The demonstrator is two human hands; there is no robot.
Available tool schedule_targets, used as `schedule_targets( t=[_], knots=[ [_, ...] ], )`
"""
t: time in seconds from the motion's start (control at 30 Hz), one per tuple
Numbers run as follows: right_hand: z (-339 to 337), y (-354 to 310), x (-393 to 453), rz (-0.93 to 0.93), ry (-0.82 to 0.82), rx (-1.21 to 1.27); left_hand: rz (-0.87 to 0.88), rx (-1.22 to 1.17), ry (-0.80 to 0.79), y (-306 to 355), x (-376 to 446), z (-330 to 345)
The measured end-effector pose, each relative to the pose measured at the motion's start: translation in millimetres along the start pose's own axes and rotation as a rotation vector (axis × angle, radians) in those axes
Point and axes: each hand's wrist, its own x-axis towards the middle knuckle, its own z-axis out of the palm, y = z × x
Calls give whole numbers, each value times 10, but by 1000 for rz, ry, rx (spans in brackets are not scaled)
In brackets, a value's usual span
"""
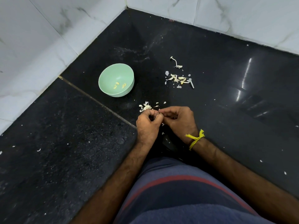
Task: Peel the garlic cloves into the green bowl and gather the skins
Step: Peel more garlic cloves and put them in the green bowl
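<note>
Black stone counter (pixel 68 143), set in a corner of white marbled wall tiles (pixel 32 38); a thin pale seam crosses it diagonally. No brand, label or legible writing on anything.

Green bowl (pixel 116 80): upright, left of centre, well apart from the hands. Holds a few peeled garlic cloves (pixel 119 85), yellowish, at the bottom.

Loose garlic pile (pixel 178 79): cloves and skins mixed, right of the bowl. A thin stalk piece (pixel 176 63) lies just beyond it.

Skin heap (pixel 145 107): white papery scraps, just beyond the left hand's knuckles. Further flecks scattered across the counter.

Left hand (pixel 148 122): fingers curled inward, fingertips meeting those of the right hand. Right hand (pixel 178 118): fingers likewise curled, thumb forward. Both pinch at something small between them; the object is hidden by the fingers and cannot be identified.

Yellow thread (pixel 195 138): knotted round the right wrist.

Striped shirt (pixel 178 191): blue with a red band, lower frame.
</note>
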Motion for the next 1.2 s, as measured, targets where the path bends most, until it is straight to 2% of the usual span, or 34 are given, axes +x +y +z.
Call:
schedule_targets(
  t=[0.1, 0.3, 0.57, 0.93, 1.03, 1.2],
  knots=[
    [-16, 23, 18, 11, 2, 10, -34, -55, -30, -11, 11, 18],
    [-80, 3, 1, 204, -87, 352, -32, -77, -43, -42, 31, 13],
    [-131, 19, 46, 310, -69, 446, -4, -51, -13, -149, 82, -3],
    [-179, -25, 265, 220, -3, 260, 297, 196, 62, -336, 331, -94],
    [-126, -92, 366, 213, -29, 221, 385, 387, 54, -518, 450, -185],
    [73, -306, 663, 98, -107, 97, 445, 434, 118, -590, 518, -166]
  ],
)
